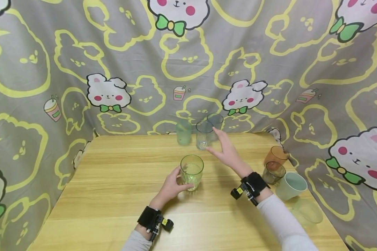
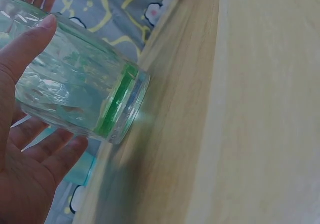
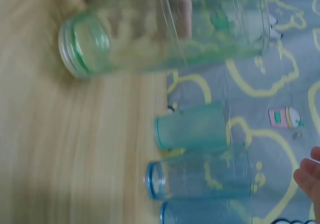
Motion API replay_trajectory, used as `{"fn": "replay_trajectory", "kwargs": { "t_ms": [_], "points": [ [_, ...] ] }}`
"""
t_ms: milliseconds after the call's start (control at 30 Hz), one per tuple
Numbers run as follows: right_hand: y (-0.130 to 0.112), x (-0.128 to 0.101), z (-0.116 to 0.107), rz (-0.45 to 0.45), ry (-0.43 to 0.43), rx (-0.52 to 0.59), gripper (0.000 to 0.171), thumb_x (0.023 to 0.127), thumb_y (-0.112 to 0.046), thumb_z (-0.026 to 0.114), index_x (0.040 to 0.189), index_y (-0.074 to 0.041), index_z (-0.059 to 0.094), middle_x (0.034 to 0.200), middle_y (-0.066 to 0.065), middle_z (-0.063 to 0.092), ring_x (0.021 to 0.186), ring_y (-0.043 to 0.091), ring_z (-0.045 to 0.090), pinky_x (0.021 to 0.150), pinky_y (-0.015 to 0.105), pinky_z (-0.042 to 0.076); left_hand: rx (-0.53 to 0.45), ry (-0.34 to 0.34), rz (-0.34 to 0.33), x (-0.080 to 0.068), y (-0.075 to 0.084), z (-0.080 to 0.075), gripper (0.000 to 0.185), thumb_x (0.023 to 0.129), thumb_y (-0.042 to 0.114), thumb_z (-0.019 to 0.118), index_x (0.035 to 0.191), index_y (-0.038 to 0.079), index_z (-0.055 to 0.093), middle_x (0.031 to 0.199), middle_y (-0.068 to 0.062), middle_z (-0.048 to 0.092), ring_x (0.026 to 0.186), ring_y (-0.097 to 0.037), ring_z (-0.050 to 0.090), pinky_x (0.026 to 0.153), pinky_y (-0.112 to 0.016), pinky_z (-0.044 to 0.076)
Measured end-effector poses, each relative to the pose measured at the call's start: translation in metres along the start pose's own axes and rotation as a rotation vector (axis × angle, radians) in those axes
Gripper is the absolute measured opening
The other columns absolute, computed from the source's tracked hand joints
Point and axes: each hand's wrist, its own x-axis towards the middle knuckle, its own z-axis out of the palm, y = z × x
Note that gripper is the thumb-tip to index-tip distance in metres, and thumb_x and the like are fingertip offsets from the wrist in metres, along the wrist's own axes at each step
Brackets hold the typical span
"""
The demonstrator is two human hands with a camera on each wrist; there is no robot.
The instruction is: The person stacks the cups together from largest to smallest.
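Head, unlike left wrist: glass rim point(image 1: 192, 175)

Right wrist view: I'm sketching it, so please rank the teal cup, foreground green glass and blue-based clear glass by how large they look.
1. Green glass, nearest the camera
2. Clear glass
3. Teal cup
Actual sizes may rank differently.

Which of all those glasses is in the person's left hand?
The clear yellow-green glass, held in the left hand; it is apart from the three glasses at the back and the four glasses along the right.
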Motion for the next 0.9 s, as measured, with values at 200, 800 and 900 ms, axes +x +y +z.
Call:
{"fn": "replay_trajectory", "kwargs": {
  "t_ms": [200,800,900],
  "points": [
    [0.014,0.017,0.002,0.094,0.013,-0.001,0.086,0.087,-0.044,0.070,0.155,-0.018,0.024,0.157,0.017,0.030,0.144,0.037,0.029,0.117,0.061,0.029,-0.004,-0.009,-0.001,0.000,0.000,-0.001,0.088,0.075,0.015,0.084,0.149,0.007,0.036,0.144,-0.019,0.048,0.131,-0.035,0.050,0.105,-0.045,0.049],
    [0.040,0.049,0.045,0.263,0.108,-0.031,0.095,0.085,-0.051,0.070,0.151,0.001,0.024,0.152,0.027,0.030,0.142,0.041,0.030,0.118,0.056,0.030,-0.004,-0.020,0.014,0.000,0.002,-0.002,0.088,0.077,0.015,0.083,0.149,0.001,0.034,0.145,-0.023,0.046,0.133,-0.042,0.045,0.108,-0.049,0.046],
    [0.042,0.053,0.050,0.299,0.104,-0.024,0.096,0.085,-0.053,0.069,0.151,0.003,0.024,0.152,0.028,0.030,0.142,0.042,0.029,0.118,0.056,0.030,-0.003,-0.026,0.008,0.000,0.003,-0.003,0.088,0.077,0.015,0.083,0.149,0.002,0.034,0.146,-0.022,0.046,0.134,-0.040,0.045,0.108,-0.048,0.046]
  ]
}}
